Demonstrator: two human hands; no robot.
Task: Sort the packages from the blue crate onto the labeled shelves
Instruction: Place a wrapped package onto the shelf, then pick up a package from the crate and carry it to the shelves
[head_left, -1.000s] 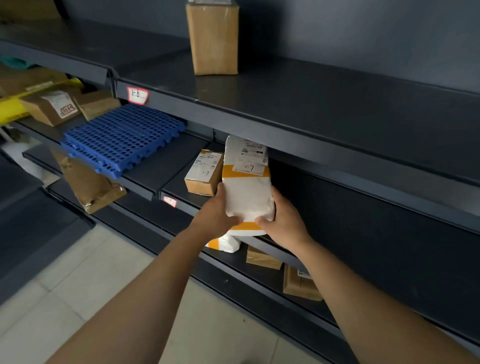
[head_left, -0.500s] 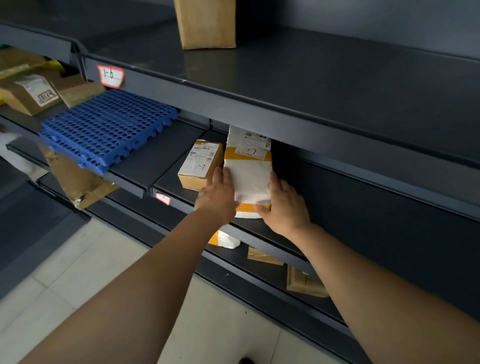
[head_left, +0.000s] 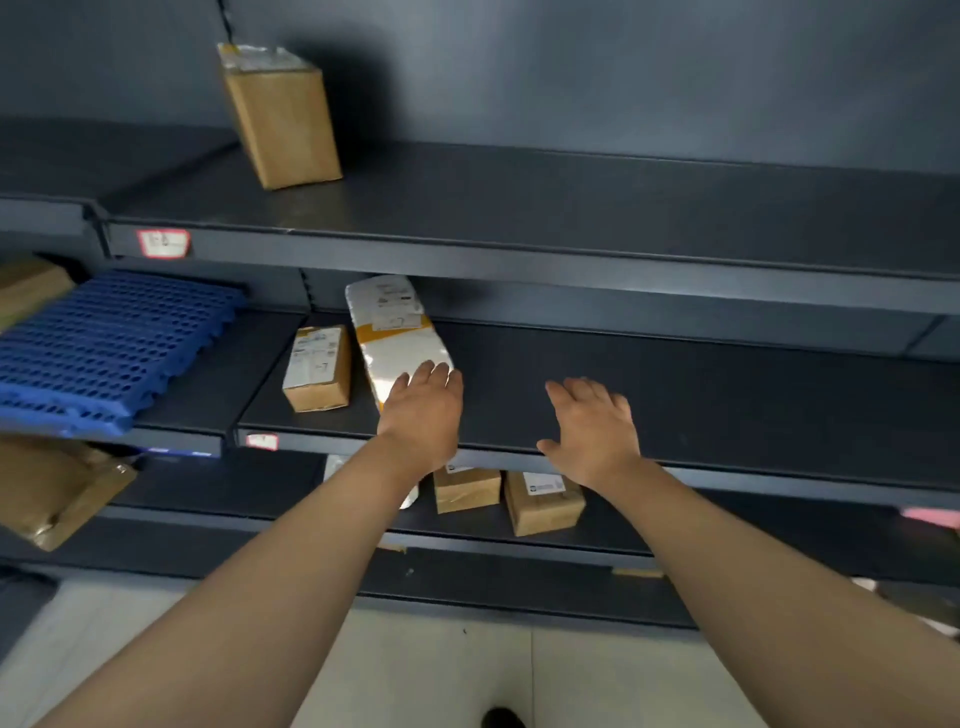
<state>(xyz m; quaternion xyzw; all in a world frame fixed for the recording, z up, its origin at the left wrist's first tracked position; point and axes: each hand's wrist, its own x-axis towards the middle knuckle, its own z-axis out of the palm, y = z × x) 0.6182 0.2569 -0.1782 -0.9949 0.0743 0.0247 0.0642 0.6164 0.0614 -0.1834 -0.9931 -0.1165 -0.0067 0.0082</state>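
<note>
Left hand (head_left: 423, 410): fingers straight, tips resting on the near end of the white package (head_left: 397, 345).
Right hand (head_left: 592, 431): spread, empty, over the shelf (head_left: 727, 395).
Package: ahead of the left fingertips, brown box (head_left: 317, 369) just beside it.
Care: probably push it squarely back with flat fingers.

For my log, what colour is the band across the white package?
The band is yellow-orange; head view.

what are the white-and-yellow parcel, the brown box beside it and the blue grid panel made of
White-and-yellow parcel: likely plastic film wrap, glossy, with wrinkled highlights. Small brown box: matte cardboard, with a white paper label. Blue grid panel: probably moulded hard plastic, uniform colour, regular holes.
</note>
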